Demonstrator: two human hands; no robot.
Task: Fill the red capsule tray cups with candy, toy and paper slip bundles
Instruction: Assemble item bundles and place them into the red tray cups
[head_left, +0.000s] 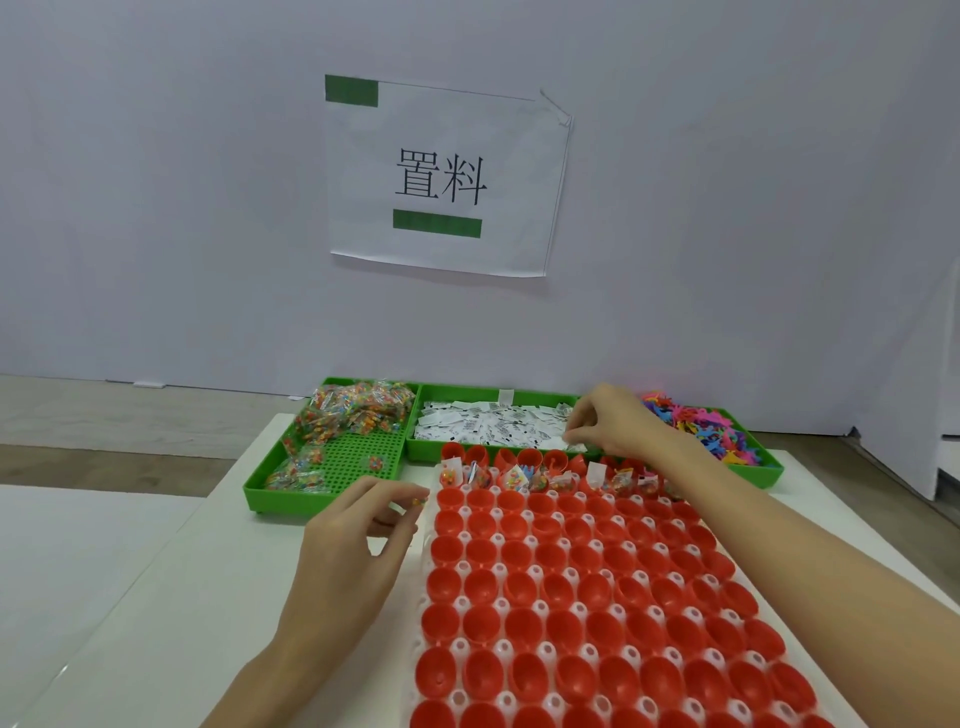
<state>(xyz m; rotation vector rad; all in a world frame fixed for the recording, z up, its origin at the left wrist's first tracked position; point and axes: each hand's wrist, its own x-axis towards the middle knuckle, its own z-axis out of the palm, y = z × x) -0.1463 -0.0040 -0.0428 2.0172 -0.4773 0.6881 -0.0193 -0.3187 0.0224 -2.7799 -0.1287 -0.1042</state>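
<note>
The white table (130, 597) lay bare to my left, its near-left edge running off the bottom of the view. The red capsule tray (597, 597) filled the space before me, its left edge just beside my left hand (358, 525) and its right side passing under my right forearm. Only the far rows held bundles; the cups nearer me were bare red. Beyond it stood three green bins, edge to edge against the wall: the candy bin (332, 452), part-bare at its near end; the paper slip bin (488, 423); and the toy bin (727, 441). My right hand (613, 421) reached over the tray's far edge, fingers curled and pinching a paper slip (576, 446). My left hand pinched a small candy packet (418, 501) at the tray's far-left corner.
</note>
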